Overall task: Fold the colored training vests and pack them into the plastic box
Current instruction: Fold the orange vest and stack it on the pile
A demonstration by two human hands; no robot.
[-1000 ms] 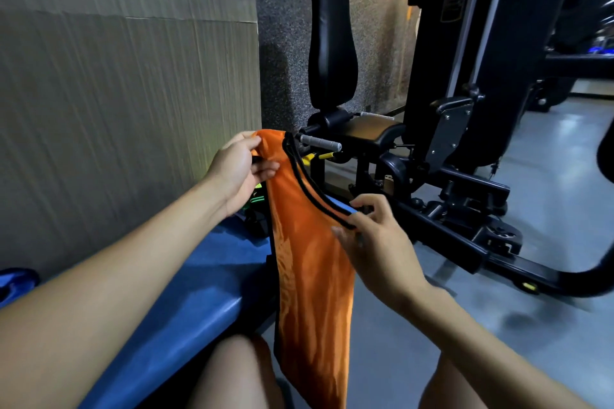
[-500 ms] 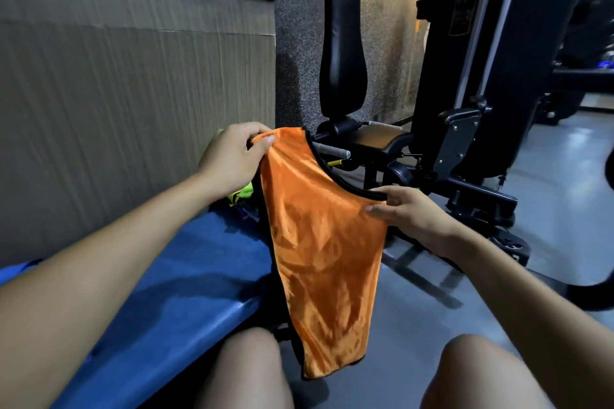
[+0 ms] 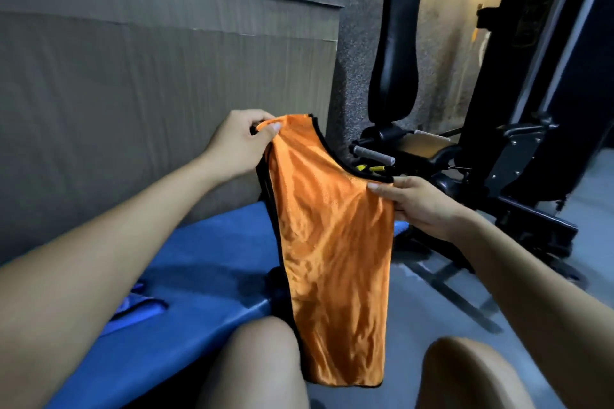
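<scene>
Head view. I see the shiny orange training vest with black trim (image 3: pixel 332 236) held up in the air, hanging lengthwise between my two hands and down past my knees. My left hand (image 3: pixel 237 146) pinches the upper shoulder strap between thumb and fingers; my right hand (image 3: pixel 422 206) grips the lower edge of the scooped armhole, thumb on top of the fabric. I judge the vest is held this way to let the cloth hang straight and line up its layers before a fold; it looks already doubled lengthwise, though I cannot confirm the layers behind.

Below my left hand runs the blue padded desk (image 3: pixel 206 262), bare where it shows. Beyond my right hand stands a black gym machine with an upright back pad (image 3: pixel 395 53), close to the vest's far edge. To the left of my left hand is a grey panelled wall (image 3: pixel 133 76). The plastic box is not in view, so packing is not yet possible from here.
</scene>
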